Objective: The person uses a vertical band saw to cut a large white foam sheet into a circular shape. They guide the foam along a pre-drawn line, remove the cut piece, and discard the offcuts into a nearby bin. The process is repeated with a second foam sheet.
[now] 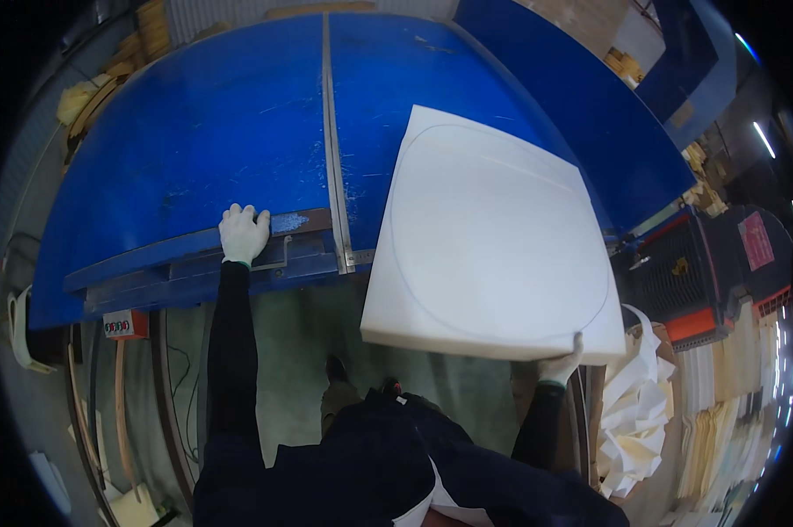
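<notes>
A thick white foam block (502, 237) lies slantwise on the right part of the blue worktable (194, 132), its near edge jutting out past the table. A large circle is drawn in a thin line on its top face. My right hand (562, 362), in a white glove, grips the block's near edge close to the right corner; its thumb is on top and the other fingers are hidden beneath. My left hand (244, 234), gloved too, rests on the table's front edge with fingers laid over it, well left of the block and holding nothing loose.
A metal strip (331, 132) crosses the table from front to back. Below its left front hangs a red control box (126, 324) with several buttons. Crumpled white sheets (638, 404) and a dark machine with red trim (677, 272) stand at the right. Blue panel (590, 97) lies behind right.
</notes>
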Action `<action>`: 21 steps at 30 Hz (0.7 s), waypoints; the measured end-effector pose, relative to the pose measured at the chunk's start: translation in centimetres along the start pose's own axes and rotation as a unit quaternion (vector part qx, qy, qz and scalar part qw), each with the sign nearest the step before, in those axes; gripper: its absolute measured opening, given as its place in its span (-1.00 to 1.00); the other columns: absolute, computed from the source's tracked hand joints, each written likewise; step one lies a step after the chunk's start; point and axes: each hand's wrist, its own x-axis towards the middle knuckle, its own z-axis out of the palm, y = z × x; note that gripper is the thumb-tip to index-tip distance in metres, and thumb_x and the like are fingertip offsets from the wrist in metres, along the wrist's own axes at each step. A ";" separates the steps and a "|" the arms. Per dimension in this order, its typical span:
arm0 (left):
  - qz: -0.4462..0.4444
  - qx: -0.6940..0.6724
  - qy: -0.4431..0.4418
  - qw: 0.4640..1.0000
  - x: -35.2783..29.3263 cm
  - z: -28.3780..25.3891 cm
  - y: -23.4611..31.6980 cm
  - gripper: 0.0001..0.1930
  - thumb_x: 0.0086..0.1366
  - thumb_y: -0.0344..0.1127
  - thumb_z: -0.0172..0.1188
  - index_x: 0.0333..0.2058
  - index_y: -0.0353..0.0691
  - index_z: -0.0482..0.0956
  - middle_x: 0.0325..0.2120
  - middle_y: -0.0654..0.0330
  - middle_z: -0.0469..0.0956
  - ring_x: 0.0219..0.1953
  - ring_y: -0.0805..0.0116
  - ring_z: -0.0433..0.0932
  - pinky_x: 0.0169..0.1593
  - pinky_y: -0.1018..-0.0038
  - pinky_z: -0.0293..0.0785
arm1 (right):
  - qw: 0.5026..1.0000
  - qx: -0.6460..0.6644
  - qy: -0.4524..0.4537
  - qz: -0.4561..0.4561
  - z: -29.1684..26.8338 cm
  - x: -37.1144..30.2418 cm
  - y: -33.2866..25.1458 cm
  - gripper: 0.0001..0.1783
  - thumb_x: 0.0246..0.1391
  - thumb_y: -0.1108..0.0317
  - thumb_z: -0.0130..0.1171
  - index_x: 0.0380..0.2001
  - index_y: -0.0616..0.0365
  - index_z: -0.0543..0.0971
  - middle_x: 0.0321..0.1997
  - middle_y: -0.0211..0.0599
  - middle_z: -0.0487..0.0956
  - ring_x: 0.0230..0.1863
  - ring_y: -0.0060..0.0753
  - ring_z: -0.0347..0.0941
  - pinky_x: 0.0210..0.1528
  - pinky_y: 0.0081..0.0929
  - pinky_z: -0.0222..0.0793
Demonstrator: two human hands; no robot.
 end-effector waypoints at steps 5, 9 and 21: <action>-0.004 0.002 0.008 1.000 0.5 0.4 1.2 -0.60 0.25 0.03 0.19 -0.37 -0.25 0.64 -0.30 -0.02 0.52 -0.13 -0.08 0.49 -0.05 0.04 0.41 | 0.995 -0.004 -0.076 0.067 7.1 13.0 1.0 -0.36 0.15 -0.09 0.18 0.17 0.09 0.46 0.21 -0.20 0.49 0.25 -0.07 0.37 0.27 0.11 0.29; -0.003 -0.014 0.010 1.000 1.0 0.2 0.8 -0.65 0.24 -0.01 0.23 -0.43 -0.23 0.62 -0.35 0.00 0.50 -0.17 -0.06 0.48 -0.09 0.04 0.39 | 0.986 -0.037 -0.103 0.124 16.9 16.7 7.1 -0.38 0.16 -0.14 0.18 0.13 0.04 0.48 0.14 -0.21 0.53 0.17 -0.08 0.43 0.17 0.15 0.38; 0.008 -0.084 0.080 0.993 1.2 -0.2 0.2 -0.76 0.11 -0.20 0.39 -0.55 -0.17 0.53 -0.45 0.12 0.42 -0.30 0.04 0.44 -0.17 0.15 0.34 | 0.685 -0.620 0.007 -0.382 19.3 15.5 12.2 -0.26 0.15 -0.09 0.30 0.13 0.35 0.48 0.02 0.03 0.57 -0.05 -0.19 0.54 0.02 -0.32 0.47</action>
